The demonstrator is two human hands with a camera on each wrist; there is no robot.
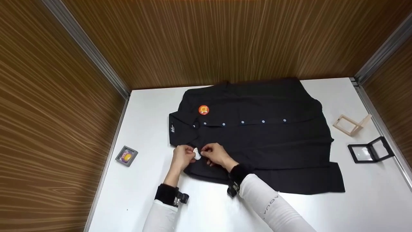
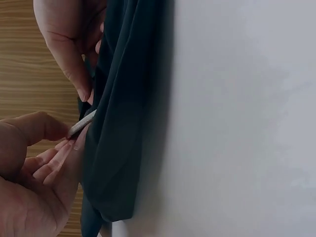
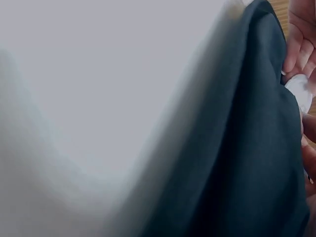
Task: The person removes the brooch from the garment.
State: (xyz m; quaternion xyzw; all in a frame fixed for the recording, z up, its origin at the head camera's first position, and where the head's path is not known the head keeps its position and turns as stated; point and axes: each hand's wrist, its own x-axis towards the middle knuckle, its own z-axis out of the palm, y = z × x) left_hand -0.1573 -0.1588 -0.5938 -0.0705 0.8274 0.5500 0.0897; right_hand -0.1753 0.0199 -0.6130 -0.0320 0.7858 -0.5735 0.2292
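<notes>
A black button-up shirt lies spread on the white table, its collar to the left. My left hand pinches a white round badge between thumb and fingers, over the shirt's near front below the collar. In the left wrist view the badge appears edge-on, partly covered by the dark cloth. Beside the badge, my right hand has its fingers curled and pinches the shirt's cloth. A red and orange round badge sits on the shirt's far front.
A small grey frame with a purple and yellow badge inside lies at the left. On the right are a wooden-coloured open frame and a black open frame. Wood-grain walls enclose the table's back and sides.
</notes>
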